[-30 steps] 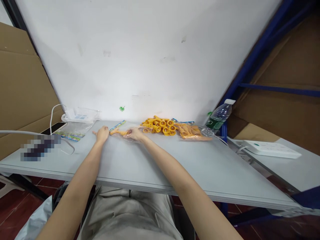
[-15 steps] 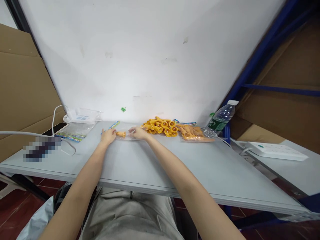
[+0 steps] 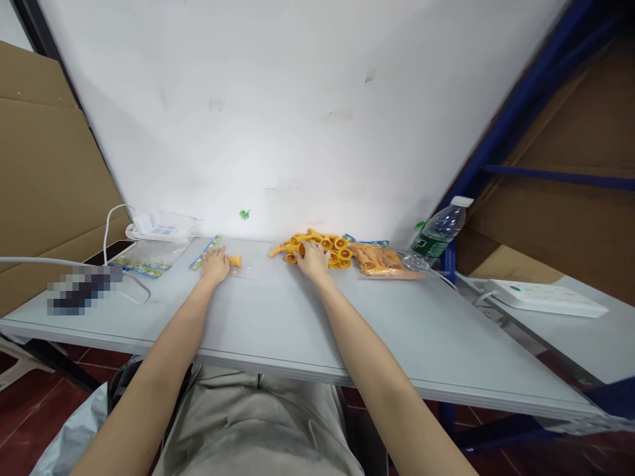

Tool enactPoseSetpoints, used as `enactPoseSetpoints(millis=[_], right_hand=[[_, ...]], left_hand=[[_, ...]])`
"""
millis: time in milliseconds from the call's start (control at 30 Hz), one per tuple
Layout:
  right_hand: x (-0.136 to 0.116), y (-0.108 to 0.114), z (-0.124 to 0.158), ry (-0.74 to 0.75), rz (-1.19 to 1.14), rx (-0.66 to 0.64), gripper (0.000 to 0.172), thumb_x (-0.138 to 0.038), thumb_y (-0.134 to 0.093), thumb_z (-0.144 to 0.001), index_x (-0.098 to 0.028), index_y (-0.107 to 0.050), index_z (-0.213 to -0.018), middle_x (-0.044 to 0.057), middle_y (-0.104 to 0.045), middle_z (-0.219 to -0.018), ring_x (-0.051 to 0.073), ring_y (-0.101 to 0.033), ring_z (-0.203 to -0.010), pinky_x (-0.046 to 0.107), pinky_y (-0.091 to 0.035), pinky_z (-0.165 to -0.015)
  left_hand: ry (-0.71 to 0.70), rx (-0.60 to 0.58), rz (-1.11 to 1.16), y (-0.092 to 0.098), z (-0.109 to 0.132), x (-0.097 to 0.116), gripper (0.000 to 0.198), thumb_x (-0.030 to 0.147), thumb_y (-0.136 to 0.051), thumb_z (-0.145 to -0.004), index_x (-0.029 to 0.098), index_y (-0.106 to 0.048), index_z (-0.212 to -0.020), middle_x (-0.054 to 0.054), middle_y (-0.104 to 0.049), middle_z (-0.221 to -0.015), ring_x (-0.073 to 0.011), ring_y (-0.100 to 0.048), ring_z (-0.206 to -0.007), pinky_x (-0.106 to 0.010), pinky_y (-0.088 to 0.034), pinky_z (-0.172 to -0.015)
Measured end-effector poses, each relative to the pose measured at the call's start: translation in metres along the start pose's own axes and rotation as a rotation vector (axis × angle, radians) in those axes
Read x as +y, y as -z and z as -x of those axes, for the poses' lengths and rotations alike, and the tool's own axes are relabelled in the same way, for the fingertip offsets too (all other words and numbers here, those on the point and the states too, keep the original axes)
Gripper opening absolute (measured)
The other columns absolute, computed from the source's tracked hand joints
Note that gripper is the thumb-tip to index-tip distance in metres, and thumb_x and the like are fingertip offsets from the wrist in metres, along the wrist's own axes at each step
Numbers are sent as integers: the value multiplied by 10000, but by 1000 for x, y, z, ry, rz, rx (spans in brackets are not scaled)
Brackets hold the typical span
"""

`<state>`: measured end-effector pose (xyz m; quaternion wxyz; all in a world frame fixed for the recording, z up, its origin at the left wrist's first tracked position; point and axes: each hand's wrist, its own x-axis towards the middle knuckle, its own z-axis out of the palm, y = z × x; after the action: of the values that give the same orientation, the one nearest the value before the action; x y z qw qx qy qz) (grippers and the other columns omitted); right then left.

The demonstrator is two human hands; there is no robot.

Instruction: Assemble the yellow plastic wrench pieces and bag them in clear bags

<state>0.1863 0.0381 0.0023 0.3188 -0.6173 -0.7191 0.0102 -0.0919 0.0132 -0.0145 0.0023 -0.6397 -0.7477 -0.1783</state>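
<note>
My left hand (image 3: pixel 215 266) lies flat with fingers spread on a clear plastic bag (image 3: pixel 247 269) with a colourful header strip (image 3: pixel 205 251). From under that palm, the flared end of a small orange-yellow horn-shaped piece (image 3: pixel 235 262) sticks out to the right, inside the bag. My right hand (image 3: pixel 314 262) is over a heap of similar yellow horn-shaped pieces (image 3: pixel 342 254), its spread fingers touching the front of it. Some fingertips are hidden among the pieces, and no piece is visibly lifted.
Right of the heap lies a filled clear bag (image 3: pixel 381 263) of orange pieces, beside a tilted water bottle (image 3: pixel 439 231). Flat clear bags (image 3: pixel 153 254), a white power strip (image 3: pixel 153 229) and a cable (image 3: pixel 105 241) are at the left. A white wall (image 3: pixel 297 132) stands behind the table.
My right hand has left the bag and moved right to the heap of yellow pieces. My left hand has flattened over the bag and the piece in it.
</note>
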Motion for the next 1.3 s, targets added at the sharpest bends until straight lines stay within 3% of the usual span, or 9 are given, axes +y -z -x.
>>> enactPoseSetpoints(millis=[100, 333, 467, 633, 1000, 1300], right_hand=[[2, 2, -1, 15, -20, 4, 300, -253, -571, -861, -166, -623, -1142, 172, -630, -1198, 351, -487, -1166, 491, -321, -958], [7, 16, -9, -4, -254, 113, 352, -238, -615, -800, -150, -615, -1140, 148, -649, -1152, 293, -572, -1044, 443, -394, -922], [11, 21, -11, -30, -448, -16, 404, -291, -688, -736, -153, -632, -1111, 93, -675, -980, 229, -609, -828, 370, -480, -788], [17, 15, -10, 11, -510, -178, 383, -285, -743, -669, -157, -650, -1018, 61, -670, -907, 203, -604, -795, 351, -489, -763], [23, 23, -11, 5, -448, -160, 343, -266, -772, -630, -152, -659, -933, 55, -668, -892, 200, -618, -809, 359, -489, -798], [-16, -17, 3, -105, -472, -106, 334, -238, -752, -649, -146, -644, -952, 83, -691, -964, 201, -635, -861, 349, -494, -829]], left_hand=[[2, -71, -1, -5, -2, -2, 560, 303, -163, -968, 128, -410, -1439, -106, -404, -1511, -237, -286, -1440, -422, -180, -1190], [-6, -76, -14, -8, -4, -3, 554, 306, -156, -978, 125, -445, -1414, -103, -407, -1508, -230, -299, -1433, -399, -213, -1176], [6, -92, -18, -8, -5, -3, 548, 308, -158, -982, 131, -439, -1417, -104, -394, -1516, -225, -291, -1437, -388, -213, -1173], [5, -85, -6, -9, -5, -3, 543, 305, -167, -982, 126, -443, -1414, -109, -396, -1514, -226, -287, -1439, -401, -217, -1175], [73, 8, -26, -11, -4, -2, 541, 285, -197, -970, 89, -495, -1376, -141, -461, -1462, -252, -339, -1414, -420, -264, -1163], [-34, -45, -9, -5, 1, 9, 504, 281, -257, -957, 124, -521, -1357, -96, -485, -1452, -219, -413, -1369, -381, -302, -1144]])
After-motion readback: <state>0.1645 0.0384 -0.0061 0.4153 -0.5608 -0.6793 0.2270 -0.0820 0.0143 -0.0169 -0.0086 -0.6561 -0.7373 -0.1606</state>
